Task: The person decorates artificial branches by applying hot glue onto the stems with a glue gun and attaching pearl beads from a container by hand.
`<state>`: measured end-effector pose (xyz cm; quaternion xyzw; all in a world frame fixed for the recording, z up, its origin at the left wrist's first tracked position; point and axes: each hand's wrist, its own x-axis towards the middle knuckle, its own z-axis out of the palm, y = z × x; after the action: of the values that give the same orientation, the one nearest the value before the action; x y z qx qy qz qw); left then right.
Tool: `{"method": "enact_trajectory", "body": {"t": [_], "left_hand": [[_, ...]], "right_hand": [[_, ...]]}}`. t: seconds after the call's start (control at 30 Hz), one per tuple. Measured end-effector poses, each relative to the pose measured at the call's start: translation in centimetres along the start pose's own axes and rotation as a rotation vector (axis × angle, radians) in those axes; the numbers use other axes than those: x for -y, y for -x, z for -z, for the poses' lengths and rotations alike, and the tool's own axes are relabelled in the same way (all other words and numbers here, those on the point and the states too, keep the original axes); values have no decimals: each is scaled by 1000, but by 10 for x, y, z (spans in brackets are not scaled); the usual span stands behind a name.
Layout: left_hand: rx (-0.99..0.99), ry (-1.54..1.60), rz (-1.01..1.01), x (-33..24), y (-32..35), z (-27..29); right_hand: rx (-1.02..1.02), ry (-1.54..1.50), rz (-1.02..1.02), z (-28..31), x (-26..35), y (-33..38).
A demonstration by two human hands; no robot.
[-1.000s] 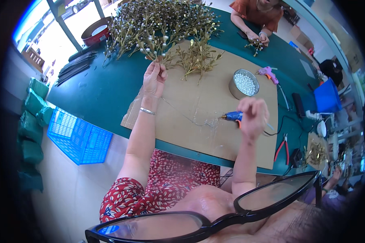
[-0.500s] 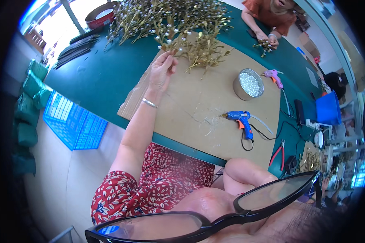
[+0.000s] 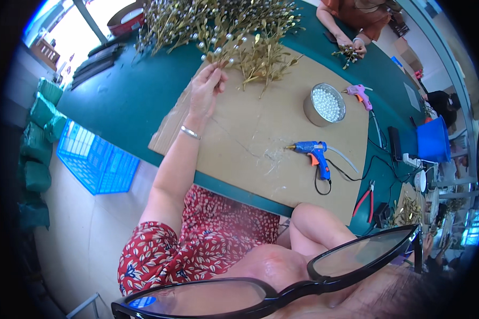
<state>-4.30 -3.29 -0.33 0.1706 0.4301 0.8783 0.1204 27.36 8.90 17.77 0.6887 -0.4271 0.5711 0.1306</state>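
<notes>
My left hand (image 3: 206, 87), with a silver bracelet at the wrist, reaches to the far left part of the cardboard sheet (image 3: 239, 133). Its fingers are closed on the lower end of a sprig with golden leaves and white pearl beads (image 3: 218, 53). Just beyond and to the right lie plain golden sprigs (image 3: 263, 64) without visible pearls. My right arm is bent near the table's front edge; its hand is out of sight. A metal bowl of white pearl beads (image 3: 326, 104) stands on the cardboard, and a blue glue gun (image 3: 314, 151) lies nearer, with strands of glue by its nozzle.
A heap of pearled sprigs (image 3: 197, 21) covers the far side. Across the green table (image 3: 122, 90) a co-worker holds a sprig near a pink glue gun (image 3: 361, 95). Red-handled pliers (image 3: 363, 203), cords and a blue bin (image 3: 432, 140) are at right; a blue crate (image 3: 98, 159) stands left.
My left hand has shifted slightly left with the pearled sprig still in its fingers. The view has tilted a little. The co-worker's head has bent lower.
</notes>
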Motion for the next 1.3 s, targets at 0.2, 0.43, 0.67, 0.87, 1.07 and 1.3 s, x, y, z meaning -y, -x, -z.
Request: {"method": "enact_trajectory", "body": {"t": [0.2,0.43,0.67,0.87,1.07,1.3], "left_hand": [[-106,99,-87,8,-3,10],[-277,-122,-151,-10,-24,20],[-212,-356,-51,-47,-144,-2],[-120,-347,44,-16,-115,22],[-67,-297,59,-17,-70,41],[-64,-549,22,-24,-189,-1]], "right_hand": [[26,11,32,-4,5,9],[19,24,20,-9,0,16],[30,7,24,-16,0,15],[17,59,15,-21,12,27],[-26,109,-26,-16,12,33],[-59,150,-94,10,8,39]]}}
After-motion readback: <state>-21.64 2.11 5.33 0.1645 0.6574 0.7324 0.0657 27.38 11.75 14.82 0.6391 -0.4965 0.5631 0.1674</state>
